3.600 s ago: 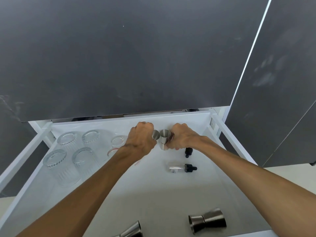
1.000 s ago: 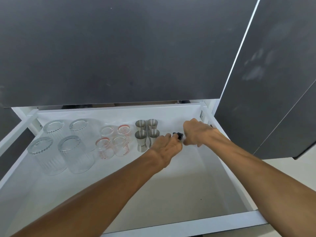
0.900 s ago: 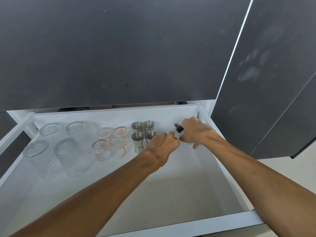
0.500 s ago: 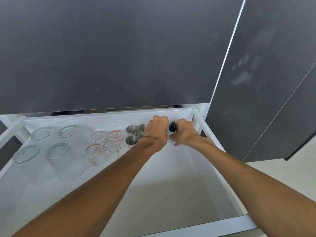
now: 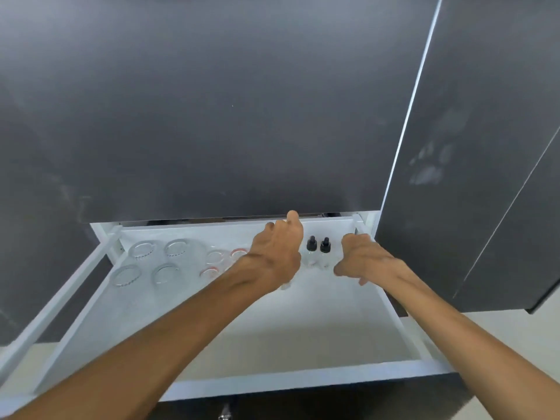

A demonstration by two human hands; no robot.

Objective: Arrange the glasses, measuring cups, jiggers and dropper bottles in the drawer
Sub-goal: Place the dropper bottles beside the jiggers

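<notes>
The white drawer [image 5: 303,374] is pulled out below me. Two clear dropper bottles with black caps [image 5: 318,251] stand upright side by side near its back right. My left hand [image 5: 277,256] hovers just left of them, fingers apart, holding nothing. To the right of the bottles my right hand [image 5: 362,260] is loosely curled and empty. Several ribbed glasses [image 5: 151,263] stand at the back left, with red-marked measuring cups [image 5: 219,262] beside them. The jiggers are hidden behind my left hand.
A dark grey cabinet front [image 5: 212,101] rises behind the drawer, and a tall dark panel [image 5: 469,147] stands at the right. White drawer rails [image 5: 60,301] run along the left side. The drawer's front half holds nothing.
Both hands have let go of the dropper bottles and drawn apart, leaving the two bottles upright. The view has tilted, so the drawer sits lower in frame.
</notes>
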